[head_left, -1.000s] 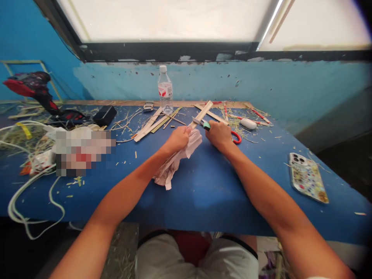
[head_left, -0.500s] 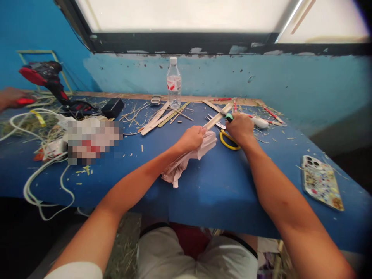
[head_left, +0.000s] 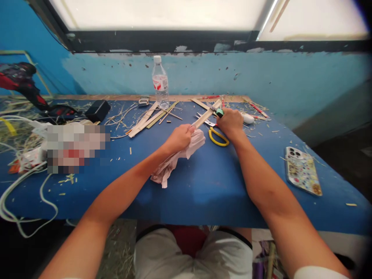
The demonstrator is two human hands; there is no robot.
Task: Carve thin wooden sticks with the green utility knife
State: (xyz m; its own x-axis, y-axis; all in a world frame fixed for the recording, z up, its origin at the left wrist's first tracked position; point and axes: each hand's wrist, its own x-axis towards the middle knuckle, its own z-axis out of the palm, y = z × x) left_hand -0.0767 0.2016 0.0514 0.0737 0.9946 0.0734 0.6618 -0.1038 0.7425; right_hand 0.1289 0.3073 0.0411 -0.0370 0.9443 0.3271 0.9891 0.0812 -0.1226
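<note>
My left hand [head_left: 180,138] is closed around the near end of a pale bamboo strip [head_left: 203,119], with crumpled pinkish paper or cloth [head_left: 196,144] bunched beneath the fingers. The strip slants away up and to the right, its far part under my right hand's tool. My right hand [head_left: 231,123] grips a knife [head_left: 220,112] with a green-and-black handle. Its short grey blade lies against the strip's far part; the exact contact is too small to make out. Just below sits a pair of scissors [head_left: 219,137] with yellow handles, blades partly behind the strip.
A water bottle [head_left: 160,83] stands near the wall beside loose bamboo strips [head_left: 142,123]. A patterned phone [head_left: 303,170] lies at right. On the left are a power drill [head_left: 36,95], a black box [head_left: 99,110] and white cables [head_left: 11,217]. Shavings litter the blue table [head_left: 188,201].
The view has turned right, so everything sits further left in it. A co-worker's hand at the far left has gone out of view. Both my hands keep their holds.
</note>
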